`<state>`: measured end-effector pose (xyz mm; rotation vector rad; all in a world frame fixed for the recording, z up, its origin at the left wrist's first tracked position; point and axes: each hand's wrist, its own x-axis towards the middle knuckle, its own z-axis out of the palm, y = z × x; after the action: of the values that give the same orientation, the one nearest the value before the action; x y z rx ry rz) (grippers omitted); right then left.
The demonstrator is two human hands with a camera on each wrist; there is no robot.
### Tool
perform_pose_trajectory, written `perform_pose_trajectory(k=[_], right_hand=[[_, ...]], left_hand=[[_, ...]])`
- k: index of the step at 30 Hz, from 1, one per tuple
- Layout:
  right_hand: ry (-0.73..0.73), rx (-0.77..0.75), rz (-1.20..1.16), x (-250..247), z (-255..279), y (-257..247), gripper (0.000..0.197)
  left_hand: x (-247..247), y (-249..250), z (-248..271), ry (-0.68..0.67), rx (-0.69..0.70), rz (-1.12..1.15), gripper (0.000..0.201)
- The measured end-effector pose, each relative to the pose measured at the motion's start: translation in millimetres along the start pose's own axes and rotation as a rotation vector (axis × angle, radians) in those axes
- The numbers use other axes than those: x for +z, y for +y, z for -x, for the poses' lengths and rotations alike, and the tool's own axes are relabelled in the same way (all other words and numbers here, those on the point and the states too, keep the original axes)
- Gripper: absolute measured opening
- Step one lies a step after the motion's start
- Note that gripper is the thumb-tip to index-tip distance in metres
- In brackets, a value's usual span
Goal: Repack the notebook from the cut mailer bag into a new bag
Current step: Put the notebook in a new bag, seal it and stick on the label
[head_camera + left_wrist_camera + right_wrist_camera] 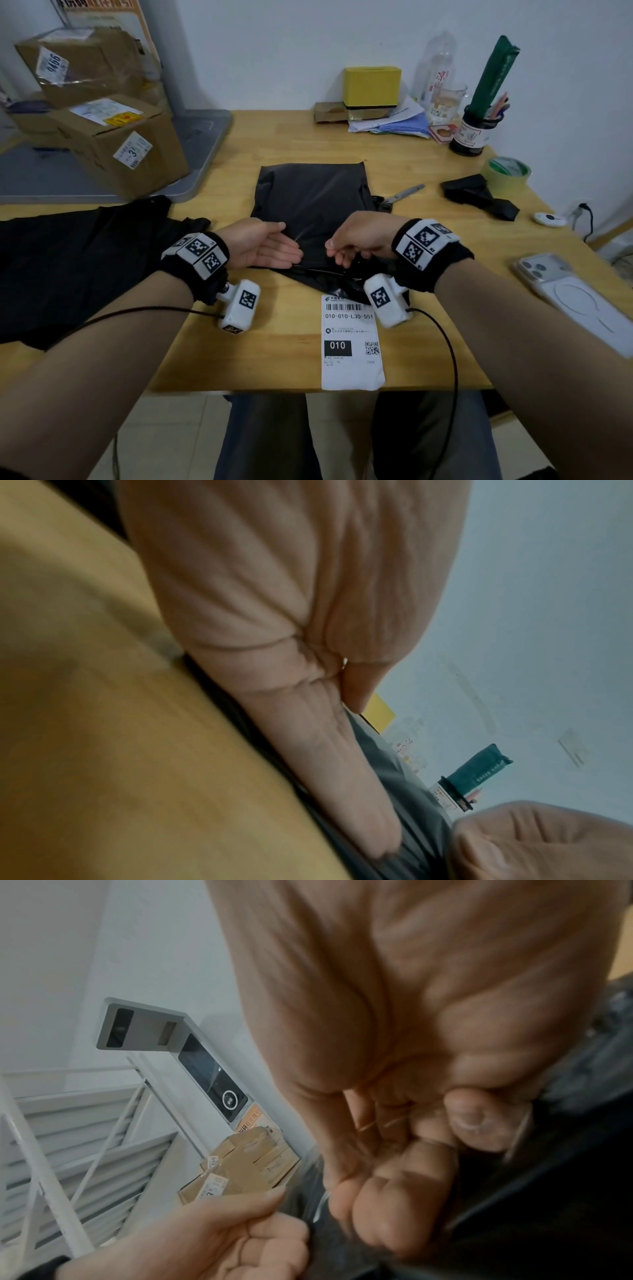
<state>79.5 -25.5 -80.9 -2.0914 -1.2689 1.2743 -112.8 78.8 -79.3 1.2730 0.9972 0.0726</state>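
Observation:
A black mailer bag [311, 198] lies flat in the middle of the wooden table [239, 342], its mouth toward me. My left hand [274, 245] lies on its side at the bag's near left edge, fingers [325, 737] straight and touching the plastic [404, 818]. My right hand [349, 240] is curled at the near edge, thumb [479, 1121] and fingertips pinching the black plastic [514, 1218]. A white shipping label [351, 342] lies toward me, beside crumpled black plastic under my right wrist. No notebook shows in any view.
Black fabric or plastic [68, 267] covers the table's left. Scissors [404, 193], a black scrap [479, 198] and a tape roll [507, 171] lie to the right, a phone [575, 298] nearer. A yellow box [372, 85] and pen cup [476, 130] stand at the back, cardboard boxes [120, 144] far left.

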Motion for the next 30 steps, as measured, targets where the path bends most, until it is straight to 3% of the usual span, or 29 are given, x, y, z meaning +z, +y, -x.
perform_pose_trajectory(k=[8, 22, 30], right_hand=[[0.055, -0.020, -0.065, -14, 17, 24, 0.021], [0.193, 0.050, 0.053, -18, 43, 45, 0.025], [0.236, 0.073, 0.056, -15, 64, 51, 0.025]], left_hand=[[-20, -5, 12, 0.057, 0.014, -0.026, 0.045], [-25, -23, 42, 0.210, 0.035, 0.132, 0.031], [3, -23, 55, 0.330, 0.084, -0.120, 0.029]])
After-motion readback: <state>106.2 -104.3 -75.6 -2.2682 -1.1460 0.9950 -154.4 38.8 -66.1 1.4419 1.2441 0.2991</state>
